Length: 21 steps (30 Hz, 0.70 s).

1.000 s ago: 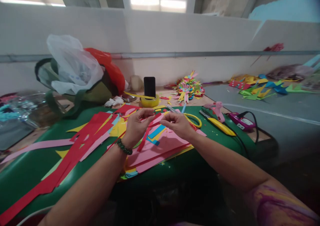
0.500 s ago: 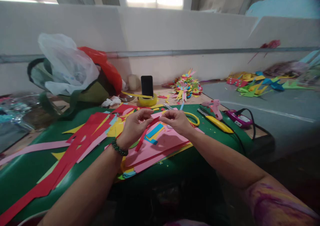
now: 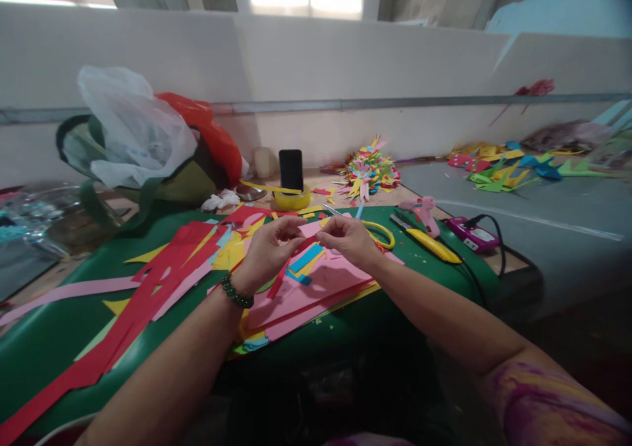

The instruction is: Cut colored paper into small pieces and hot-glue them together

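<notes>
Between my two hands runs a narrow red paper strip (image 3: 280, 280), its loose end hanging down to the left. My left hand (image 3: 269, 245), with a green bead bracelet at the wrist, pinches it between thumb and fingers. Fingers closed, my right hand (image 3: 348, 239) grips the strip's other end. Beneath them lie pink paper sheets (image 3: 316, 301) with small blue paper pieces (image 3: 305, 262) on top. Scissors with yellow handles (image 3: 382, 234) lie just behind my right hand, partly hidden by it.
A yellow utility knife (image 3: 429, 243), a pink glue gun (image 3: 422, 214) and a purple corded box (image 3: 471, 233) lie to the right. Red paper strips (image 3: 133, 308) spread leftward. Behind stand a phone (image 3: 290, 170), a yellow tape roll (image 3: 291, 199), a paper-flower ball (image 3: 370, 170) and a bag (image 3: 197, 181).
Both hands stay in nearly the same place, still pinching the red strip. My fingers have shifted only slightly, and the view has moved a little.
</notes>
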Tool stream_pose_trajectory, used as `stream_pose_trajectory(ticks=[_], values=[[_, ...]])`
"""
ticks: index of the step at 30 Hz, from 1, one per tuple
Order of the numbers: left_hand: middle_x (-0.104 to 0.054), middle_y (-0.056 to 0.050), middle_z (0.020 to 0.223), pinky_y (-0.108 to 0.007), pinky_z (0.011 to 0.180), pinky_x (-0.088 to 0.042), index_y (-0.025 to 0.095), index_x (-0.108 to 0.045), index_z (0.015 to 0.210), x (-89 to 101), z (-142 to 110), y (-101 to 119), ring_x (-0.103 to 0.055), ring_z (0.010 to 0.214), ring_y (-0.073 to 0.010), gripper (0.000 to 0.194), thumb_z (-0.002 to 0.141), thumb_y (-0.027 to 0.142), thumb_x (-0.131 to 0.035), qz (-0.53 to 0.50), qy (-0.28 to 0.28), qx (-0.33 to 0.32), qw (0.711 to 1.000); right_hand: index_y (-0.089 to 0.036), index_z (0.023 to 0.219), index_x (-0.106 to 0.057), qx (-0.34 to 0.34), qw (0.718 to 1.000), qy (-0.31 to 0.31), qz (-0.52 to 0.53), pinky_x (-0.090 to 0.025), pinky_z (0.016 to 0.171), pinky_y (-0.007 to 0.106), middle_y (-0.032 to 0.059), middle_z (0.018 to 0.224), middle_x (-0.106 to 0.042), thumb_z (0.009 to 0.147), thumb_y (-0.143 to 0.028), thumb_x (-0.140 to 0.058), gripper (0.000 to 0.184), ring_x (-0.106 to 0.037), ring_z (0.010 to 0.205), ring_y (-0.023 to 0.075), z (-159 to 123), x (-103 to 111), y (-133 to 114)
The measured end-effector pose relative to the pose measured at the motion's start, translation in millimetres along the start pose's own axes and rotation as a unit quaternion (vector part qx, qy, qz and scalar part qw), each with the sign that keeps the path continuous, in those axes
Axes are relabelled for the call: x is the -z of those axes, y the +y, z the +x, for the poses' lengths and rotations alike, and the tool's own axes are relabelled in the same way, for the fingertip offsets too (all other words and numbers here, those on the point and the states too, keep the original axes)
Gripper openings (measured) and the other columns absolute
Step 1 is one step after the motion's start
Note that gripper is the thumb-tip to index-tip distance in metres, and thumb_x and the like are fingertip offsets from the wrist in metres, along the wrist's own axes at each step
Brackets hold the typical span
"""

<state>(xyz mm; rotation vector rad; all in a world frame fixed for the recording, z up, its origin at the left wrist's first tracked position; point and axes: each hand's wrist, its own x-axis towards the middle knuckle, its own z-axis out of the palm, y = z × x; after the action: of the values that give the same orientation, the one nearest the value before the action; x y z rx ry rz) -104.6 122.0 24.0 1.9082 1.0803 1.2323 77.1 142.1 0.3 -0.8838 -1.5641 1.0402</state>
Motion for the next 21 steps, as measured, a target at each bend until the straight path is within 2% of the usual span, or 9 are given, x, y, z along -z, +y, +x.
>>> stream_pose_trajectory(ticks=[4,8,11,13,16,19,21], values=[[-0.07,-0.002,0.071,-0.028,0.065,-0.049,0.014,-0.068,0.1,-1.0,0,-2,-0.063,0.065,-0.0146,0.029,0.073,0.026,-0.068,0.006,0.002,-0.009,1.0,-0.021,0.073,-0.049,-0.015,0.999,0.01,0.051,-0.035,0.044,0.02,-0.0076,0.057,-0.055,0.06,-0.03,-0.071,0.027,-0.047,0.048,0.008,0,-3,-2],[-0.07,-0.002,0.069,-0.027,0.063,-0.05,0.014,-0.068,0.098,-2.0,0,-3,-0.063,0.063,-0.0144,0.028,0.073,0.026,-0.068,-0.006,0.003,-0.01,1.0,-0.022,0.082,-0.047,-0.042,0.998,0.004,0.046,-0.037,0.046,0.021,-0.007,0.059,-0.06,0.059,-0.03,-0.069,0.032,-0.052,0.051,0.0102,-1,-4,-4],[-0.069,-0.002,0.068,-0.027,0.06,-0.05,0.014,-0.066,0.097,-2.1,1,-2,-0.062,0.06,-0.0139,0.028,0.072,0.027,-0.068,-0.023,0.003,0.002,1.0,-0.022,0.09,-0.049,-0.069,0.997,-0.004,0.045,-0.043,0.052,0.024,-0.0048,0.066,-0.064,0.065,-0.034,-0.064,0.031,-0.06,0.058,0.0133,0,-1,-5],[-0.069,-0.002,0.069,-0.027,0.06,-0.05,0.014,-0.066,0.097,-1.6,1,-2,-0.062,0.06,-0.0142,0.029,0.072,0.027,-0.069,-0.035,0.004,0.011,0.999,-0.022,0.094,-0.05,-0.076,0.996,0.015,0.047,-0.046,0.058,0.026,-0.0018,0.077,-0.067,0.071,-0.036,-0.059,0.027,-0.064,0.067,0.0149,3,2,-3],[-0.069,-0.002,0.069,-0.027,0.06,-0.05,0.014,-0.065,0.097,-0.1,2,-2,-0.063,0.061,-0.0145,0.03,0.071,0.028,-0.07,-0.045,0.005,0.019,0.999,-0.022,0.096,-0.054,-0.035,0.997,0.066,0.019,-0.047,0.066,0.029,0.0007,0.087,-0.066,0.072,-0.033,-0.059,0.027,-0.064,0.075,0.0156,9,7,4],[-0.068,-0.002,0.069,-0.028,0.061,-0.051,0.015,-0.064,0.098,1.5,2,-5,-0.064,0.062,-0.015,0.031,0.071,0.029,-0.071,-0.057,0.004,0.024,0.998,-0.021,0.096,-0.058,0.048,0.993,0.108,-0.014,-0.047,0.066,0.029,-0.0007,0.08,-0.062,0.071,-0.032,-0.064,0.028,-0.059,0.073,0.0152,13,11,9],[-0.069,-0.002,0.071,-0.028,0.062,-0.052,0.015,-0.064,0.098,1.9,3,-6,-0.064,0.063,-0.015,0.032,0.071,0.03,-0.072,-0.073,-0.001,0.027,0.997,-0.021,0.091,-0.06,0.086,0.988,0.126,-0.023,-0.045,0.062,0.028,-0.002,0.071,-0.057,0.075,-0.037,-0.064,0.023,-0.054,0.066,0.0141,14,12,8]])
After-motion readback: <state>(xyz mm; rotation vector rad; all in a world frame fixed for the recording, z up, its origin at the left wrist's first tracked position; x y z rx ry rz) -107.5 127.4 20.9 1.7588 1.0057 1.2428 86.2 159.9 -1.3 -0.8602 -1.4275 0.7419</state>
